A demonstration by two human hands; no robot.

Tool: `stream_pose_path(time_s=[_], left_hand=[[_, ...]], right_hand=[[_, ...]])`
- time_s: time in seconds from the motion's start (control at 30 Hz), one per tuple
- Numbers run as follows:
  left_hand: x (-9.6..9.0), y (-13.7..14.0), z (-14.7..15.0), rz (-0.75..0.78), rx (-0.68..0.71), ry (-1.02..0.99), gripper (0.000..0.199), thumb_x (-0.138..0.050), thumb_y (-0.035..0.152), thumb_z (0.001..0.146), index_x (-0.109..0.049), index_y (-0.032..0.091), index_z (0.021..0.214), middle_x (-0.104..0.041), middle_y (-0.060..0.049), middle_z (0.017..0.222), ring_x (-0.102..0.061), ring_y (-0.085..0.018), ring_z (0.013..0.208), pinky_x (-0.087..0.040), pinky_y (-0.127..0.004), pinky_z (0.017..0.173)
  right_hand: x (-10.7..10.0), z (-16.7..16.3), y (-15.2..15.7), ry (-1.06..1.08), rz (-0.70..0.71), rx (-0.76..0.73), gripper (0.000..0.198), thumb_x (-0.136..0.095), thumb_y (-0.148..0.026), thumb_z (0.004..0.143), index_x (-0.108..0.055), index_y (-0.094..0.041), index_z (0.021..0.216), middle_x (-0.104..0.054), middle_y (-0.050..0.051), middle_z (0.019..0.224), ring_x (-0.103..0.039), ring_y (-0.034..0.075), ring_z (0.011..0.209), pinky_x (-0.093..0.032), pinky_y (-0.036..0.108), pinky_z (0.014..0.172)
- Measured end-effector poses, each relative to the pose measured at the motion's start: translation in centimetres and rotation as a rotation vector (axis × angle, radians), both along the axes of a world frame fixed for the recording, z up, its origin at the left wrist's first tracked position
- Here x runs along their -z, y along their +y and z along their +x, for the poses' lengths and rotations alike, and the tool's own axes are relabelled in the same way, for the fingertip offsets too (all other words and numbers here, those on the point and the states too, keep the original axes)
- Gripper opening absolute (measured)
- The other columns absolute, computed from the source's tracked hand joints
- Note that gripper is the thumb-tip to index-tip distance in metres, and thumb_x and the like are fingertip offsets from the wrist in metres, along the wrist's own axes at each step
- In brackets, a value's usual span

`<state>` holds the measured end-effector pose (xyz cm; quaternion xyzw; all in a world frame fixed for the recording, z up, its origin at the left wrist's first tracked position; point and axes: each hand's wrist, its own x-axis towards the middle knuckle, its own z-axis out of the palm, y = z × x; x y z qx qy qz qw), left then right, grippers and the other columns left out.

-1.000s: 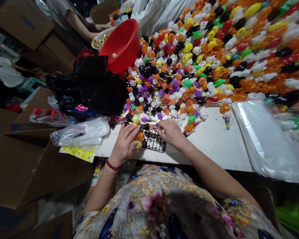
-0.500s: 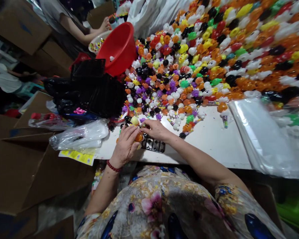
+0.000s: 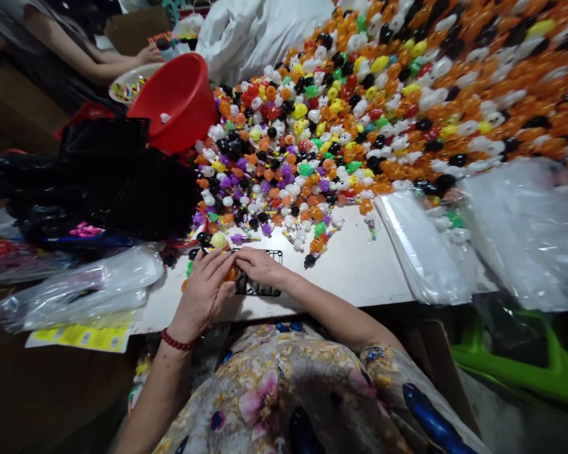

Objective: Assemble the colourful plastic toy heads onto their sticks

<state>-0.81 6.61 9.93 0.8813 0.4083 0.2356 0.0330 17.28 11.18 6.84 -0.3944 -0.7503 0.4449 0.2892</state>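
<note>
Red round plastic basin (image 3: 194, 101): smooth, softly glossy wall.
Small multicoloured toy pieces (image 3: 303, 145), right of the basin: hard-looking plastic, smooth and shiny.
Black rectangular plastic grid (image 3: 281, 272), in front and right of the basin: thin smooth bars, slight sheen.
White flat tabletop (image 3: 360, 268), in front and right of the basin: smooth, faintly reflective.
Clear flat plastic bags (image 3: 421, 246), well right of the basin: thin film, glossy, streaked with glare.
Bulky white sack (image 3: 260, 38), behind the basin: creased; cloth or plastic, cannot tell.
Floral-print cloth garment (image 3: 265, 394), well in front of the basin: soft folds, mostly matt.
Dark red beaded bracelet (image 3: 176, 343), in front of the basin: smooth beads.
</note>
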Motion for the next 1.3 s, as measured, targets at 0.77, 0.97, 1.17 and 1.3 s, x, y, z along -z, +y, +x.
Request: stream_pose_path(time_s=[0.77, 0.97, 1.17, 1.3], left_hand=[[-0.2, -0.2, 0.2, -0.01, -0.047, 0.047, 0.044, -0.034, 0.037, 0.1, -0.053, 0.02, 0.136, -0.064, -0.012, 0.128, -0.05, -0.027, 0.131, -0.028, -0.057, 0.118], [-0.4, -0.3, 0.4, -0.039, -0.049, 0.035, 0.047, -0.031, 0.041, 0.101, -0.053, 0.018, 0.136, -0.063, -0.013, 0.129, -0.047, -0.026, 0.134, -0.027, -0.056, 0.119], [-0.6, -0.3, 0.3, -0.063, -0.052, 0.047, 0.049, -0.029, 0.043, 0.102, -0.053, 0.019, 0.137, -0.063, -0.013, 0.13, -0.047, -0.027, 0.134, -0.027, -0.056, 0.119], [-0.4, -0.2, 0.2, -0.042, -0.034, 0.023, 0.048, -0.03, 0.042, 0.102, -0.051, 0.017, 0.138, -0.062, -0.013, 0.131, -0.046, -0.027, 0.135, -0.027, -0.056, 0.119]], right_hand=[[1.0, 17.3, -1.7, -0.557, 0.244, 0.564, 0.018, -0.047, -0.018, 0.087, -0.061, -0.018, 0.097, -0.065, 0.014, 0.093, -0.058, 0.026, 0.084, -0.046, 0.036, 0.076], [1.5, 7.3, -2.3, 0.05, -0.159, 0.399, 0.015, -0.058, -0.031, 0.084, -0.062, -0.021, 0.095, -0.07, 0.005, 0.085, -0.063, 0.02, 0.075, -0.05, 0.034, 0.072], [2.9, 0.3, -0.3, 0.076, -0.293, 0.301, 0.004, -0.063, -0.02, 0.078, -0.064, -0.02, 0.083, -0.07, 0.002, 0.08, -0.063, 0.018, 0.076, -0.049, 0.032, 0.075], [3.3, 0.0, 0.7, 0.03, -0.265, 0.266, 0.005, -0.064, -0.018, 0.077, -0.064, -0.02, 0.082, -0.07, 0.002, 0.082, -0.063, 0.018, 0.079, -0.049, 0.031, 0.076]])
